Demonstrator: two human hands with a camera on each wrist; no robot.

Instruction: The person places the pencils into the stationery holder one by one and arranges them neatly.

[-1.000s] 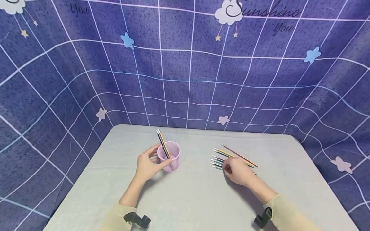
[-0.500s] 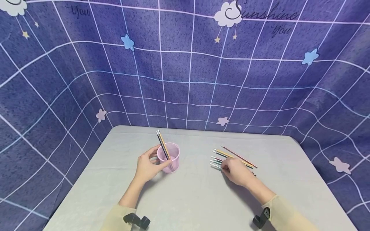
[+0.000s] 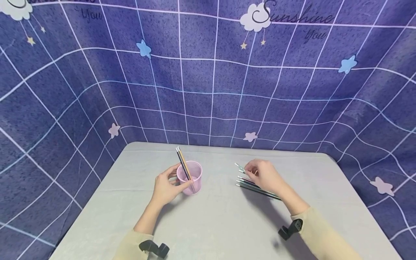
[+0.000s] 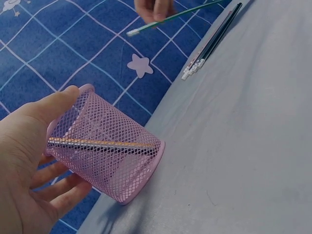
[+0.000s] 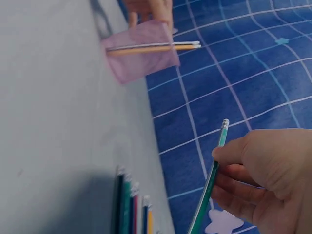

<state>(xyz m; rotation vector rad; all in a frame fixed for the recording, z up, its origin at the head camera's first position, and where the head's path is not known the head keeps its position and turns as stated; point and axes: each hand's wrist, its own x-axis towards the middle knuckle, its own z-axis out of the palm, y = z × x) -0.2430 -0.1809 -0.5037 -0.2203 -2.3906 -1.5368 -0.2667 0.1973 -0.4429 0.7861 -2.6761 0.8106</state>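
Observation:
A pink mesh pencil cup (image 3: 194, 173) stands on the table, and my left hand (image 3: 167, 185) grips it around its near left side. Inside it lean two pencils (image 3: 183, 162), one dark and one yellow-orange, eraser ends up. My right hand (image 3: 264, 176) pinches a green pencil (image 5: 210, 180) between thumb and fingers, raised above the table with its white eraser end toward the upper left. Below that hand lies a row of several pencils (image 3: 256, 188), dark, green and red, their eraser ends pointing left; the hand hides part of them.
The pale table (image 3: 208, 224) ends at a far edge in front of a blue grid-patterned cloth (image 3: 208, 72). Each wrist wears a black camera, one on the left (image 3: 154, 249) and one on the right (image 3: 290, 229).
My right hand has lifted the green pencil from the near side of the row and moved it up and away, over the far pencils. The left hand and cup have stayed in place.

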